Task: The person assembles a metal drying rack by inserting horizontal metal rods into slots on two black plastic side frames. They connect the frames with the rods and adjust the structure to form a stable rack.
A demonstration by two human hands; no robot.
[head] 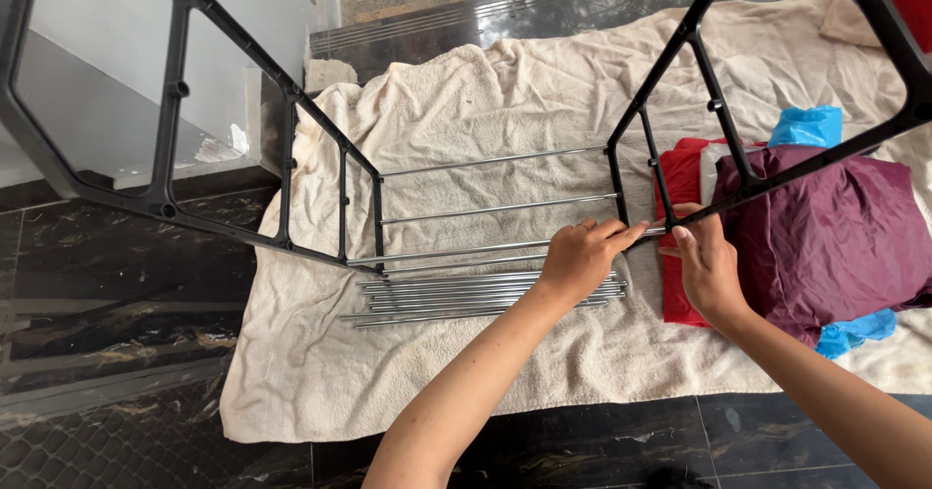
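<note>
Two black plastic side frames stand on a cream towel (pixel 456 372), the left frame (pixel 175 91) and the right frame (pixel 718 130), joined by three thin metal rods (pixel 495 207). My left hand (pixel 581 256) pinches the right end of the lowest rod (pixel 456 250) where it meets the bottom of the right frame. My right hand (pixel 707 266) grips that frame's lower bar from the other side. A bundle of several loose metal rods (pixel 466 300) lies on the towel just under my left hand.
Folded maroon cloth (pixel 835 236), red cloth (pixel 680 178) and blue plastic bags (pixel 806 125) lie on the towel at right. Dark marble floor (pixel 107 304) surrounds the towel; a raised white step (pixel 107 81) is at upper left.
</note>
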